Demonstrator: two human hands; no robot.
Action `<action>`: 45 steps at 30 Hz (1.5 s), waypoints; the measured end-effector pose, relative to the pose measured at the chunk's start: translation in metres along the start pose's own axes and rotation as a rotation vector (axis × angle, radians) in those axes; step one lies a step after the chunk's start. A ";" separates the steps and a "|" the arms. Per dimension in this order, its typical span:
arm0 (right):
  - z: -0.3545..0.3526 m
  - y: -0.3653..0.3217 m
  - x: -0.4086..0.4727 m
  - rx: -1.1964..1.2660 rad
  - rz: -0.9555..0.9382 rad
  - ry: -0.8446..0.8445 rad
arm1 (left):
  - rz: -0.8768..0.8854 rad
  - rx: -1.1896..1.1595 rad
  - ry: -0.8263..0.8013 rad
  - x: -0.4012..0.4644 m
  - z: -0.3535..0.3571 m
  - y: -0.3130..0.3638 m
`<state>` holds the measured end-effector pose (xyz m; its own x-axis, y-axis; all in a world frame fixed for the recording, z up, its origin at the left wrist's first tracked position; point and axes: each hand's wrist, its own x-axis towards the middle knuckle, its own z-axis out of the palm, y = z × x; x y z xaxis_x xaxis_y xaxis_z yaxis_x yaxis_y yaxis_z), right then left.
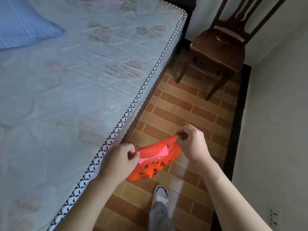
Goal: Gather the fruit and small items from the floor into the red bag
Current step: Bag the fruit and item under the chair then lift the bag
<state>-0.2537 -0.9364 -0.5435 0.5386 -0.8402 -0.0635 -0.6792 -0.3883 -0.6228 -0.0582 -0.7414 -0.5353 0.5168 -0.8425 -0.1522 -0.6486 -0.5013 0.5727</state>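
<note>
1. While the red bag [154, 161] hangs in the air above the tiled floor [181, 114], both hands hold it by its top edge, one at each end of the mouth.
2. At the bag's near-left corner, the left hand [119, 160] has its grip closed on the plastic, pinching the rim between thumb and curled fingers.
3. At the bag's far-right corner, the right hand [193, 143] has its grip closed the same way, pinching a raised point of the rim between thumb and forefinger.
4. Between the two grips the mouth of the bag is pulled apart into a narrow opening, and pink paper [162, 150] shows inside it, just right of the left grip and below the right one.
5. Below the grips, the bag's body sags and bulges; dark printed characters run across its near face. What else lies inside cannot be told.
6. Left of the left grip runs the edge of a bed [75, 80], its pale quilted mattress trimmed with a dark cross-stitch border; the left hand is over that border.
7. Far beyond the left grip, a blue pillow [25, 24] lies on the bed at the upper left.
8. Well beyond the right grip stands a dark wooden chair [220, 47] on the floor, close to the white wall [275, 114].
9. Nearer than both grips, under the bag, a foot in a white slipper [161, 195] rests on the floor, with a grey trouser leg [159, 217] above it.
</note>
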 end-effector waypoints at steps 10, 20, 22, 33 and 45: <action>0.127 0.097 0.000 0.005 -0.124 -0.059 | -0.072 -0.201 0.063 -0.017 0.149 -0.074; 0.190 0.146 0.040 -0.068 -0.257 -0.127 | 0.018 -0.125 0.083 -0.006 0.232 -0.115; 0.193 0.144 0.043 -0.101 -0.309 -0.131 | 0.056 -0.097 0.086 -0.001 0.237 -0.114; 0.150 0.124 0.040 -0.178 -0.350 -0.123 | 0.258 0.088 0.066 0.030 0.201 -0.087; 0.202 0.134 0.056 -0.045 -0.273 -0.045 | 0.114 -0.045 0.238 0.010 0.241 -0.123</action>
<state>-0.2134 -0.9584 -0.7881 0.7254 -0.6851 0.0667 -0.5268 -0.6150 -0.5867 -0.1081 -0.7357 -0.8008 0.5624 -0.8200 0.1061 -0.6872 -0.3921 0.6116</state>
